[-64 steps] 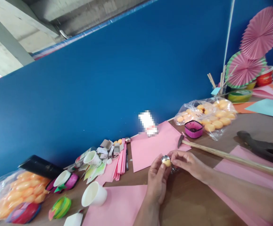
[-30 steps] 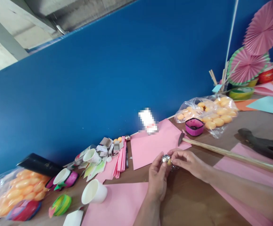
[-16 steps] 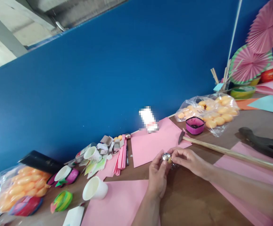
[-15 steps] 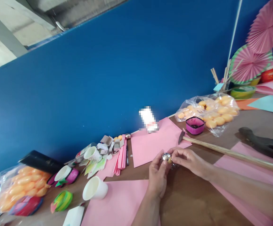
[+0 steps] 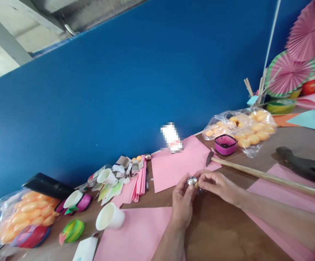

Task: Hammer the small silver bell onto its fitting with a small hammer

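A small, shiny silver ball (image 5: 192,180) with a yellowish spot on its lower right is held above the brown table. My left hand (image 5: 183,204) grips it from the left, thumb in front and fingers curled behind. From the other side, my right hand (image 5: 215,184) has its thumb and fingertips pinched at the ball's right edge. What lies between those fingertips is too small to make out. Some dark, glittery material (image 5: 200,190) shows just below the fingers. Behind both hands lies a pink paper sheet (image 5: 179,168).
A hammer (image 5: 266,175) lies to the right, near a purple bowl (image 5: 224,145) and a bag of orange egg-shaped pieces (image 5: 252,127). On the left are a white cup (image 5: 110,216), pink paper strips (image 5: 139,181) and a green-yellow roll (image 5: 74,231). A blue wall (image 5: 146,79) rises behind.
Almost nothing differs. Both hands keep their hold around the silver ball, and the whole view has shifted by a hair.
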The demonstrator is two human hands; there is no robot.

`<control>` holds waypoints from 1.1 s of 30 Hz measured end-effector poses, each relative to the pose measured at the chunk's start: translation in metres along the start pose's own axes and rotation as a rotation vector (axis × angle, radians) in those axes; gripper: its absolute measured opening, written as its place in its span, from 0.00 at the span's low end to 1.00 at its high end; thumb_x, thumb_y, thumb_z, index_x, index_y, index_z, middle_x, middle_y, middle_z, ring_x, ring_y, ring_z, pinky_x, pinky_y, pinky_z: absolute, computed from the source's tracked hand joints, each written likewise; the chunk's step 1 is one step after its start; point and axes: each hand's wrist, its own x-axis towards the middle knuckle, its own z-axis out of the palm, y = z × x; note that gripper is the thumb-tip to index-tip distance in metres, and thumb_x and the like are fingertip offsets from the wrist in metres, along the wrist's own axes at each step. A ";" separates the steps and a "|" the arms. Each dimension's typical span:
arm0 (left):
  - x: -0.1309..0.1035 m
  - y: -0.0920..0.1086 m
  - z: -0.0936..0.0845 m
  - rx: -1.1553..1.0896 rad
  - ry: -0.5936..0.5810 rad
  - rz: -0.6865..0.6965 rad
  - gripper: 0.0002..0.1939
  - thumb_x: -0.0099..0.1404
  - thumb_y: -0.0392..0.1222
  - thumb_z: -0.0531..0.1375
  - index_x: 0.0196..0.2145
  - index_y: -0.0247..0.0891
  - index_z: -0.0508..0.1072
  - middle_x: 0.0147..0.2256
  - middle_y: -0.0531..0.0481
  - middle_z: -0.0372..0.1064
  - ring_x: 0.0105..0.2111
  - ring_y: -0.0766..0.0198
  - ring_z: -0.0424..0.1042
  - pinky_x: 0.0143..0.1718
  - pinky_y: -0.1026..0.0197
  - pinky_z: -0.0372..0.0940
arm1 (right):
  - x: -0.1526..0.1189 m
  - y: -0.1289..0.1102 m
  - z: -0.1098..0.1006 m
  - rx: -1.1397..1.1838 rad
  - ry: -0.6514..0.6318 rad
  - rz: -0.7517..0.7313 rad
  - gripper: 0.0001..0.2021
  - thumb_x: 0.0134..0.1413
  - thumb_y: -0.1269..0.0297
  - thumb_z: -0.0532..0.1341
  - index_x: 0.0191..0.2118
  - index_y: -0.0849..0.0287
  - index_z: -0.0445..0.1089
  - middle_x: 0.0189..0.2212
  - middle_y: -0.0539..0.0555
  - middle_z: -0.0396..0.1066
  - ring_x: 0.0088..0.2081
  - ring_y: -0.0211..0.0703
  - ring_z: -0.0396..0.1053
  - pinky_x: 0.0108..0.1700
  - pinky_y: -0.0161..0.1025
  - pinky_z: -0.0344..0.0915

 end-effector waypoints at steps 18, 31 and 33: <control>0.001 -0.004 -0.001 0.153 0.051 0.052 0.22 0.56 0.39 0.60 0.49 0.37 0.67 0.45 0.43 0.68 0.46 0.55 0.66 0.51 0.52 0.56 | -0.003 -0.006 0.003 0.135 0.024 0.111 0.13 0.44 0.54 0.61 0.25 0.60 0.68 0.30 0.53 0.70 0.36 0.44 0.66 0.39 0.40 0.62; 0.001 -0.005 -0.001 0.195 0.044 0.062 0.22 0.57 0.39 0.60 0.50 0.38 0.67 0.45 0.44 0.68 0.47 0.56 0.65 0.50 0.53 0.57 | -0.001 0.007 0.004 0.277 0.041 0.089 0.13 0.43 0.58 0.63 0.34 0.59 0.66 0.35 0.54 0.71 0.40 0.45 0.68 0.43 0.43 0.64; 0.002 -0.006 -0.002 0.197 0.052 0.065 0.21 0.56 0.39 0.60 0.50 0.39 0.67 0.45 0.45 0.68 0.46 0.56 0.65 0.49 0.53 0.58 | 0.000 0.005 0.004 0.302 0.024 0.089 0.16 0.43 0.59 0.64 0.39 0.59 0.66 0.39 0.55 0.71 0.42 0.45 0.67 0.45 0.43 0.63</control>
